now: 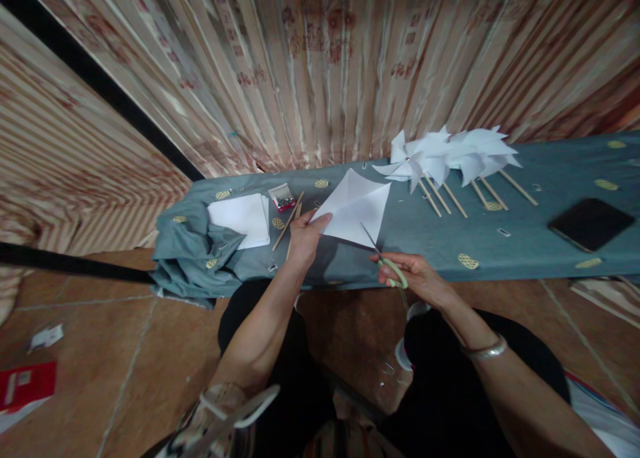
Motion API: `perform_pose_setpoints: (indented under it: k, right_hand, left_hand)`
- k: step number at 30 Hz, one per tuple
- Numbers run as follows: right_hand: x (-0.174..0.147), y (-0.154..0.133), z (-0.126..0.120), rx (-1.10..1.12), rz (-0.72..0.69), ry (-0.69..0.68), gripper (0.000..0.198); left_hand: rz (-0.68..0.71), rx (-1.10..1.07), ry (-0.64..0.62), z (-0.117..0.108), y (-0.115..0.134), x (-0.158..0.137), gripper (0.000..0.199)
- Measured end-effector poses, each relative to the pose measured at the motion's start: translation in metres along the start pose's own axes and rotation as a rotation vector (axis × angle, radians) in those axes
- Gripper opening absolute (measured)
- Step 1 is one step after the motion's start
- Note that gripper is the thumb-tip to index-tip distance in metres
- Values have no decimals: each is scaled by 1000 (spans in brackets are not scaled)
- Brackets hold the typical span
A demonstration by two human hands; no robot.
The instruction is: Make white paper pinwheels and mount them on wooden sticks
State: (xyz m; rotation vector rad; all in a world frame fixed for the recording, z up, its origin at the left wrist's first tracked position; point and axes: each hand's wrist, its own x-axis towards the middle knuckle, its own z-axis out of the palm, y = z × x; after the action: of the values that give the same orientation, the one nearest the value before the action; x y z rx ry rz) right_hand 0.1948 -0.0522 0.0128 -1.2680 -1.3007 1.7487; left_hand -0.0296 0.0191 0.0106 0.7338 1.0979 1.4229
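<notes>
My left hand (pixel 306 237) pinches the left corner of a white sheet of paper (pixel 353 205), held just over the cloth with faint crease lines on it. In my right hand (pixel 413 275) is a pair of scissors (pixel 395 271) with pale green handles. Their blades lie at the sheet's lower corner, pointing up and left toward its middle. Left of my left hand lie several wooden sticks (pixel 287 221), a small open box (pixel 283 198) of metal pins and a stack of white paper (pixel 245 218).
A blue-green cloth (pixel 430 245) covers the long bench. Several white paper pinwheels (pixel 450 155) on sticks lie along its back, and a dark flat object (pixel 591 223) rests at the right. Behind hangs a striped curtain (pixel 320 78). A red packet (pixel 27 388) is on the floor.
</notes>
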Motion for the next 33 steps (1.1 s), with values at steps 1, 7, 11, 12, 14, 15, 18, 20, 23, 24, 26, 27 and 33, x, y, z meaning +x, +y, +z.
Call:
perform_pose_setpoints:
  k: [1, 7, 11, 12, 14, 15, 18, 20, 23, 24, 26, 27, 33]
  right_hand:
    - [0, 0, 0, -3, 0, 0, 58]
    - [0, -2, 0, 11, 25, 13, 60]
    - [0, -3, 1, 53, 43, 24, 60]
    - [0, -3, 1, 59, 46, 27, 59]
    - [1, -3, 1, 69, 53, 35, 58]
    - [1, -2, 1, 74, 58, 40, 58]
    - [1, 0, 2, 87, 69, 60, 57]
    - [2, 1, 2, 86, 64, 69, 58]
    - [2, 0, 3, 69, 56, 56, 57]
    - [2, -1, 3, 65, 56, 52, 56]
    - [2, -3, 3, 66, 57, 52, 55]
    - [2, -4, 3, 70, 58, 56, 54]
    - [2, -5, 4, 87, 67, 72, 55]
  left_hand:
    - [-2, 1, -1, 0, 0, 0, 31]
    - [-13, 15, 7, 4, -2, -3, 27]
    - [-19, 10, 11, 5, -3, -4, 31]
    - [-22, 11, 12, 5, -3, -4, 31]
    - [-29, 9, 11, 5, -3, -4, 32]
    - [-32, 7, 11, 5, -2, -4, 33]
    - [-41, -2, 13, 5, -2, -3, 34]
    - [-46, -11, 12, 5, -2, -4, 34]
    - [-51, -22, 5, 6, -2, -6, 34]
    - [-57, -20, -1, 7, -1, -7, 34]
    - [-72, -14, -17, 8, -1, -9, 34]
    - [-77, -15, -23, 9, 0, -10, 33]
    - [-83, -30, -41, 11, 1, -12, 31]
